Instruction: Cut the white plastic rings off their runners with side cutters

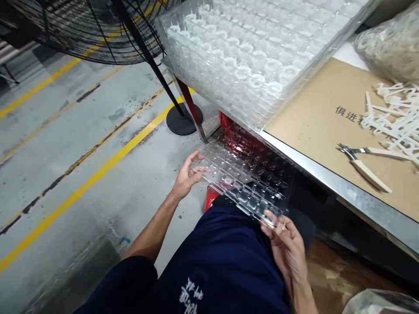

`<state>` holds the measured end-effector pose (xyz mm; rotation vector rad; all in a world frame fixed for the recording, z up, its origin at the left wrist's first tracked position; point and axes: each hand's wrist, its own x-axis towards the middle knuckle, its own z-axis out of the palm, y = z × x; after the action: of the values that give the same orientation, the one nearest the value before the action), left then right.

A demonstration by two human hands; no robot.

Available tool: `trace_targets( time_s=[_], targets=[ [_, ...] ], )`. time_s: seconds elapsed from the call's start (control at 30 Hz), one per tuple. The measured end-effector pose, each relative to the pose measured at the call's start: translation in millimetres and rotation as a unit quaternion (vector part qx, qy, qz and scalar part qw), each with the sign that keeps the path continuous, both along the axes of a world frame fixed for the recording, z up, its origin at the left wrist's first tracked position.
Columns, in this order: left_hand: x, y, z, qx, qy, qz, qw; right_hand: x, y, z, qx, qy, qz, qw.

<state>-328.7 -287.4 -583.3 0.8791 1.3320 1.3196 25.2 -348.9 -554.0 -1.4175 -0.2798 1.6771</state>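
Observation:
A clear plastic blister tray with rows of small pockets is held above my lap, tilted and see-through. My left hand grips its left edge between thumb and fingers. At the near right corner, my right hand has its thumb and fingers closed on the rim. No parts show in the pockets of this tray. On the table beyond stands a stack of similar clear trays, the top one filled with white ring-shaped plastic parts.
Flush cutters with pale handles lie on brown cardboard, beside a pile of white plastic sprues. A bag of parts sits behind. The metal table edge runs at right. A black fan stands on the floor at left.

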Motion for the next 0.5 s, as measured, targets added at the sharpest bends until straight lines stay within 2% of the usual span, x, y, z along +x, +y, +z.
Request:
trace_targets(
  time_s=[0.07, 0.13, 0.27, 0.4, 0.5],
  targets=[
    [-4, -3, 3.0, -0.034, -0.056, 0.08, 0.995, -12, -1, 1.1, -0.004, 0.039, 0.045, 0.998],
    [-12, -6, 6.7, -0.05, -0.055, 0.14, 0.987, -23, -1, 4.4, -0.003, 0.077, 0.098, 0.992],
    [-42, -20, 17.2, -0.028, -0.028, 0.204, 0.978, -44, 5, 10.1, 0.008, 0.139, 0.182, 0.974],
    [-74, -46, 29.4, -0.012, -0.01, 0.259, 0.966, -77, 23, 7.7, -0.01, 0.167, 0.187, 0.968],
    [-85, -66, 40.2, -0.006, 0.004, 0.285, 0.958, -106, 35, 3.9, -0.023, 0.172, 0.221, 0.96]
  ],
)
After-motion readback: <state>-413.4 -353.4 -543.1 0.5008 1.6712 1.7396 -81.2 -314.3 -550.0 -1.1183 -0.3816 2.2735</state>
